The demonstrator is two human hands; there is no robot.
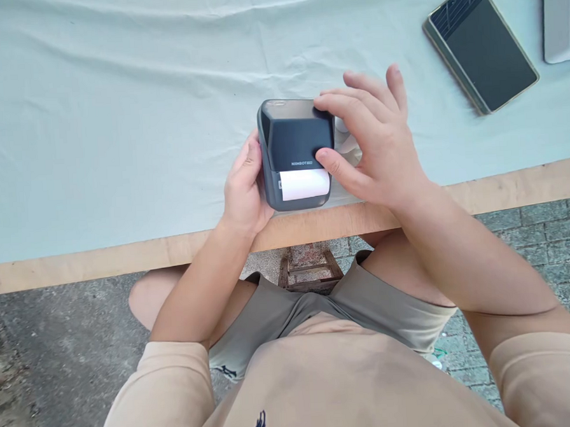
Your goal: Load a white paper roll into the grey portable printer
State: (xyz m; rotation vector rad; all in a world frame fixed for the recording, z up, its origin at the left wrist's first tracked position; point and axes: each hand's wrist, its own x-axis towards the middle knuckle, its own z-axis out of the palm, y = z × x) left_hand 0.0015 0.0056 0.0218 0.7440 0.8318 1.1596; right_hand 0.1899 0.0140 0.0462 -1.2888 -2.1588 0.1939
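Note:
A dark label printer [299,139] marked NIIMBOT is held just above the table's near edge. A strip of white label paper [305,184] sticks out of its front slot. My left hand [246,187] is wrapped around the printer's left side, with the thumb along its edge and the other fingers hidden beneath. The fingers of my right hand [373,126] are spread at the printer's right side. Its thumb tip and a fingertip touch the top cover, and the other fingers are raised. Something small and whitish [346,137] shows between the printer and my right palm; its kind is unclear.
A pale cloth [118,133] with wrinkles covers the table, whose bare wooden edge [91,260] runs along the front. At the upper right lies a smartphone [486,47] with a dark screen. A light grey object [561,17] is cut off by the frame's right side.

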